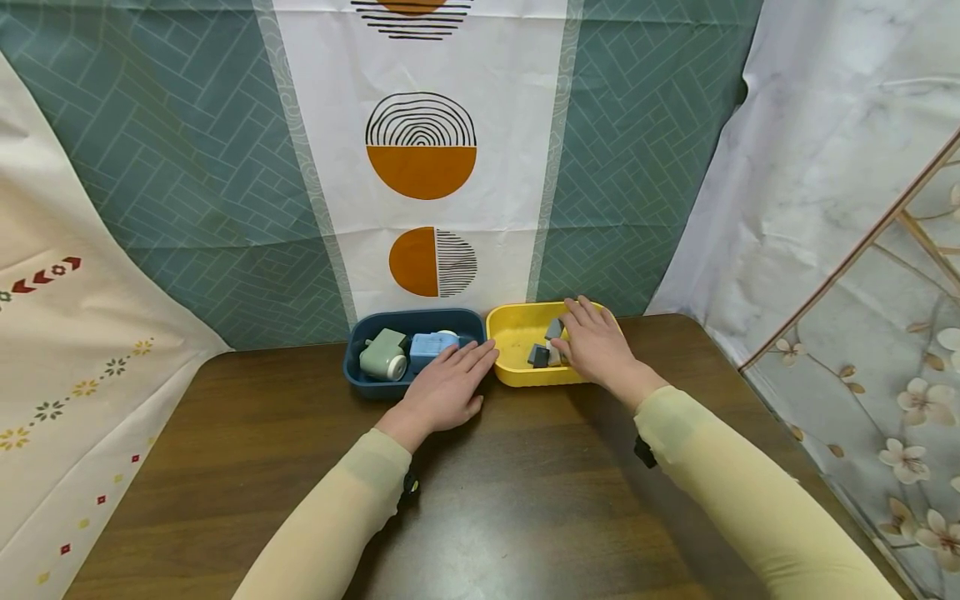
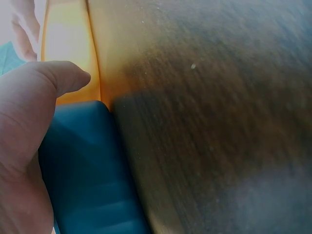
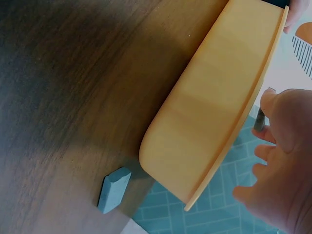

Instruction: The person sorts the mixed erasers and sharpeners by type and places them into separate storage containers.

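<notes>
My right hand (image 1: pixel 596 342) is over the right part of a yellow bin (image 1: pixel 517 377). Its thumb and index finger pinch a small grey block (image 3: pixel 260 120) above the rim. Lower in the bin lie a dark grey block (image 1: pixel 538 357) and a pale block beside it, partly hidden. With fingers straight, my left hand (image 1: pixel 442 392) lies across the front right corner of a dark blue bin (image 1: pixel 363 387), fingertips near the yellow bin. The blue bin holds a green toy (image 1: pixel 384 357) with a white round part and a light blue toy (image 1: pixel 432 345), partly covered.
Another grey block (image 3: pixel 114 190) lies on the wooden table (image 1: pixel 525 500) beside the yellow bin's end, hidden in the head view. Both bins stand side by side at the table's back edge, against a patterned cloth (image 1: pixel 630 167). More cloths hang at left and right.
</notes>
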`<state>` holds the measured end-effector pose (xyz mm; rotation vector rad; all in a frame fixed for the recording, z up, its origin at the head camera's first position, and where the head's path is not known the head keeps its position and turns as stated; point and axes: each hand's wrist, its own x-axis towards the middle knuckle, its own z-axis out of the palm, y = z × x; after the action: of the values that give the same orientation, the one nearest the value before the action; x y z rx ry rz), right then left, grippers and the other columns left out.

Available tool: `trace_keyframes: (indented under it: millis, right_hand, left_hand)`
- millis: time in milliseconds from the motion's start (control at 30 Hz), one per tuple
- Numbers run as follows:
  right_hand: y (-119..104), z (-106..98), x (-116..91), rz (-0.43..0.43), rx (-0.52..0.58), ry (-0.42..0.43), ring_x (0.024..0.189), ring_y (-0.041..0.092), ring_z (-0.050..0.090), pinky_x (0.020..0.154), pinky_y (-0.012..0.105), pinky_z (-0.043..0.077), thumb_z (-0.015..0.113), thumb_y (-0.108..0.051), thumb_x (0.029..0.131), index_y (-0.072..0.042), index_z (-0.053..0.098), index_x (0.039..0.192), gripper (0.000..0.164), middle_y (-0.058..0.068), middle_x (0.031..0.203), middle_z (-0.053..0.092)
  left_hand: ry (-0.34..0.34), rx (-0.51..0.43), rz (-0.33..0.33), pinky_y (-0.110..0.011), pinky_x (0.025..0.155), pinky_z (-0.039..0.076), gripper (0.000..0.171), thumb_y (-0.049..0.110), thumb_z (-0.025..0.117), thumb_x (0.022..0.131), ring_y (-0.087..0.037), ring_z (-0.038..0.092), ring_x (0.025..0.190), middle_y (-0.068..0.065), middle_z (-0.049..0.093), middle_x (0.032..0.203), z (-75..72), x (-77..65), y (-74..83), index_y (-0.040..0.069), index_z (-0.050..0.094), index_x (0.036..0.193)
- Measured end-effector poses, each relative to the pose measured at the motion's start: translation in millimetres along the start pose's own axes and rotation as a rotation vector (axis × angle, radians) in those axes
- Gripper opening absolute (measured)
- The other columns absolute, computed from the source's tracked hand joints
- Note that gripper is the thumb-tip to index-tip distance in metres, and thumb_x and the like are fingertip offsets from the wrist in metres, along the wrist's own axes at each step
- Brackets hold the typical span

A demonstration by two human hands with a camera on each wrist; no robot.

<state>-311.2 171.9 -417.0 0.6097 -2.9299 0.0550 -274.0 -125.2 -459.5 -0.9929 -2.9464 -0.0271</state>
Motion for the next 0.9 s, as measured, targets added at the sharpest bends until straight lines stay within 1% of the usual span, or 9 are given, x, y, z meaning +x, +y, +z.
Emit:
trace_keyframes:
  millis: [200, 367, 433, 667, 900]
  right_hand:
    - [-0.6, 2.3, 2.7, 0.015, 0.002, -0.028, 0.165, 0.045, 0.023, 0.131, 0.067, 0.022, 0.057, -0.036, 0.117, 0.004, 0.053, 0.156, 0.057, 0.025, 0.176, 0.032]
    - [0.4, 2.0, 2.8, 0.016, 0.028, -0.048, 0.166, 0.044, 0.022, 0.132, 0.067, 0.019, 0.058, -0.04, 0.116, 0.0, 0.046, 0.164, 0.064, 0.025, 0.177, 0.03]
    - [1.0, 2.2, 2.4, 0.009, 0.033, -0.044, 0.165, 0.045, 0.023, 0.131, 0.067, 0.02, 0.059, -0.04, 0.115, -0.001, 0.044, 0.166, 0.066, 0.025, 0.177, 0.03]
    - [3.6, 1.2, -2.1, -0.003, 0.043, -0.022, 0.164, 0.045, 0.025, 0.131, 0.068, 0.021, 0.06, -0.041, 0.115, -0.002, 0.044, 0.166, 0.066, 0.025, 0.176, 0.032]
    - [6.1, -1.3, -7.3, -0.005, 0.035, -0.021, 0.164, 0.044, 0.027, 0.131, 0.068, 0.02, 0.061, -0.043, 0.114, -0.002, 0.045, 0.166, 0.068, 0.025, 0.175, 0.034]
  left_hand:
    - [0.0, 0.001, 0.001, -0.047, 0.136, 0.013, 0.083, 0.036, 0.069, 0.11, -0.025, 0.022, 0.168, 0.002, 0.015, 0.185, 0.8, 0.5, 0.2, 0.019, 0.025, 0.178]
    - [0.0, -0.008, 0.0, -0.047, 0.136, 0.013, 0.083, 0.036, 0.069, 0.11, -0.025, 0.022, 0.168, 0.002, 0.015, 0.185, 0.7, 0.9, 0.4, 0.019, 0.025, 0.178]
    - [0.0, -0.013, -0.002, -0.047, 0.136, 0.013, 0.083, 0.036, 0.069, 0.11, -0.025, 0.022, 0.168, 0.002, 0.015, 0.185, 0.1, 0.8, 0.5, 0.019, 0.025, 0.178]
    - [-0.003, -0.022, -0.009, -0.047, 0.136, 0.014, 0.082, 0.034, 0.07, 0.109, -0.025, 0.022, 0.168, 0.002, 0.016, 0.185, -2.7, 0.0, 1.6, 0.019, 0.026, 0.177]
    - [-0.009, -0.01, -0.014, -0.047, 0.136, 0.013, 0.083, 0.036, 0.069, 0.11, -0.024, 0.021, 0.168, 0.003, 0.014, 0.185, -1.0, 0.2, 0.4, 0.02, 0.025, 0.178]
